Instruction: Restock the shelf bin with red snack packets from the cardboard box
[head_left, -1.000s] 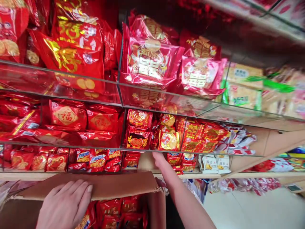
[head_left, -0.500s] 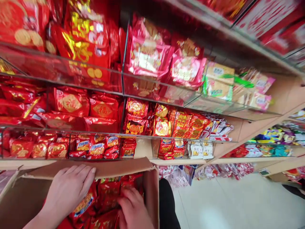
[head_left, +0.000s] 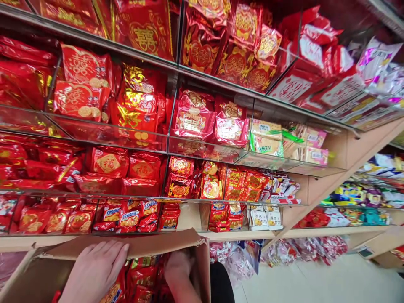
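Observation:
A brown cardboard box (head_left: pixel 189 242) stands open in front of me, filled with small red snack packets (head_left: pixel 143 277). My left hand (head_left: pixel 94 271) lies flat with fingers stretched out on the box's flap and the packets at its left side. My right hand (head_left: pixel 178 265) reaches down inside the box at its right end, among the packets; its fingers are buried and hidden. Just behind the box, the lowest shelf compartment (head_left: pixel 189 216) holds a short stack of red packets (head_left: pixel 168 219) with bare room beside them.
Glass-fronted shelves (head_left: pixel 202 147) packed with red and gold snack bags rise in several tiers ahead. A wooden shelf end (head_left: pixel 347 155) slants at the right. Pale floor tiles (head_left: pixel 315 282) lie at lower right, with more packed shelves beyond.
My right hand came back from the lowest shelf and went down into the box. The view has tilted upward, showing higher shelves. My left hand stayed on the box flap.

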Demonstrator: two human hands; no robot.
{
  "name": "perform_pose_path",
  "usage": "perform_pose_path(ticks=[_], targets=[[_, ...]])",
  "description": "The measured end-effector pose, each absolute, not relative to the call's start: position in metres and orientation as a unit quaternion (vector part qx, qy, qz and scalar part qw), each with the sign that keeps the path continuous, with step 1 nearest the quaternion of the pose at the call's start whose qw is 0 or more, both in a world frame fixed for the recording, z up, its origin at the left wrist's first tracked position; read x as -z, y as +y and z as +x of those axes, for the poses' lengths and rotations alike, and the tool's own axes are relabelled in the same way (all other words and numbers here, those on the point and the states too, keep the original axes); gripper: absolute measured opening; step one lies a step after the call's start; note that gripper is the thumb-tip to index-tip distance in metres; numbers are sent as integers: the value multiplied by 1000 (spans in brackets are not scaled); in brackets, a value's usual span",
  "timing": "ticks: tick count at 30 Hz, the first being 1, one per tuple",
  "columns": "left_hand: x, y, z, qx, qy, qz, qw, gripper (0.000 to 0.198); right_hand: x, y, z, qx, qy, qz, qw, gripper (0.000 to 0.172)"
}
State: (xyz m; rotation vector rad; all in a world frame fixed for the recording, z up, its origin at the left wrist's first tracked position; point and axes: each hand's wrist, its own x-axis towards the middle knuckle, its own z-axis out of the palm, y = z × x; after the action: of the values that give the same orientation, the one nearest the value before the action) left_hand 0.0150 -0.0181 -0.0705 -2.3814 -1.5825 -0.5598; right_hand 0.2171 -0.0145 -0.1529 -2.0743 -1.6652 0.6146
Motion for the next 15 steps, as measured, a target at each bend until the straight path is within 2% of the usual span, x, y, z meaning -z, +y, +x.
perform_pose_path(ticks=[3, 6, 8, 11, 13, 15], targets=[[69, -33, 13, 303, -497, -811, 65, 25, 131, -52, 226, -242, -595, -743, 185, 58], [68, -70, 24, 378, -515, -767, -59, 28, 104, -95, 242, -353, -649, -615, 275, 72], [68, -95, 37, 370, -582, -696, -200, 35, 89, -116, 250, -381, -697, -524, 308, 77], [73, -116, 56, 320, -630, -565, -426, 46, 79, -131, 252, -369, -768, -423, 309, 76], [80, -119, 62, 321, -644, -494, -488, 48, 81, -134, 246, -367, -775, -390, 335, 78], [89, -119, 65, 351, -671, -451, -472, 49, 85, -133, 237, -374, -716, -423, 411, 78]])
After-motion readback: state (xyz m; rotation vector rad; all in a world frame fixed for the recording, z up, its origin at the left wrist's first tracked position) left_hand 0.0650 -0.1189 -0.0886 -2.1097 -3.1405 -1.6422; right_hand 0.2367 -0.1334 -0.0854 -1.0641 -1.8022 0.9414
